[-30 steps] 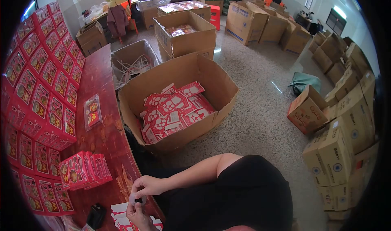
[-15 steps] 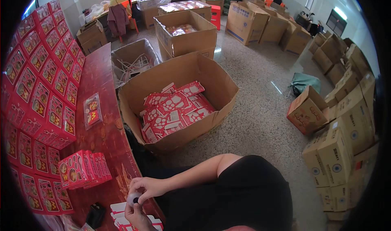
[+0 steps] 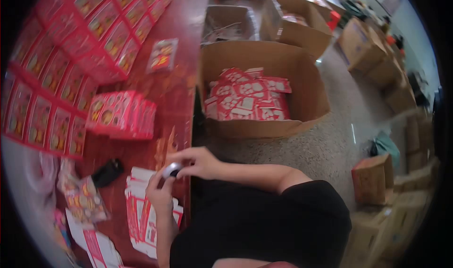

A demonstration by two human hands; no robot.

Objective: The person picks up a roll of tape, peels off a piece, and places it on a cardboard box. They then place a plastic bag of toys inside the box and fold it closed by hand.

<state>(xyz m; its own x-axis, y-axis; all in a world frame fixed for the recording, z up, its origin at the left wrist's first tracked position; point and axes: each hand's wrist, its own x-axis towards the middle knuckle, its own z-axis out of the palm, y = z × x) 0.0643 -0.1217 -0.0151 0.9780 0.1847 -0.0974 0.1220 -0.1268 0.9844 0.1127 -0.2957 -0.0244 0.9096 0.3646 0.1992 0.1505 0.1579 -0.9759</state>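
My right hand (image 3: 200, 163) and my left hand (image 3: 160, 192) meet over the edge of the red table. Between their fingertips is a small, whitish roll of tape (image 3: 172, 169) with a dark centre, partly covered by the fingers. Beneath and beside my left hand lie flat red-and-white cartons (image 3: 141, 216), overlapping one another. Farther up the table, a row of red printed boxes (image 3: 121, 114) stands packed together. A black object (image 3: 107, 172) rests to the left of the flat cartons.
Stacked red boxes (image 3: 71, 46) form a wall along the table (image 3: 174, 88). A clear-wrapped pack (image 3: 163, 55) lies higher up, another pack (image 3: 86, 201) lower left. Beside the table, a large cardboard box (image 3: 292, 67) holds red-and-white cartons. More brown boxes (image 3: 373, 180) stand at right.
The view has swung left and down, so the table and lower-left packs show more. Both hands still hold the roll, with the fingers slightly shifted around it.
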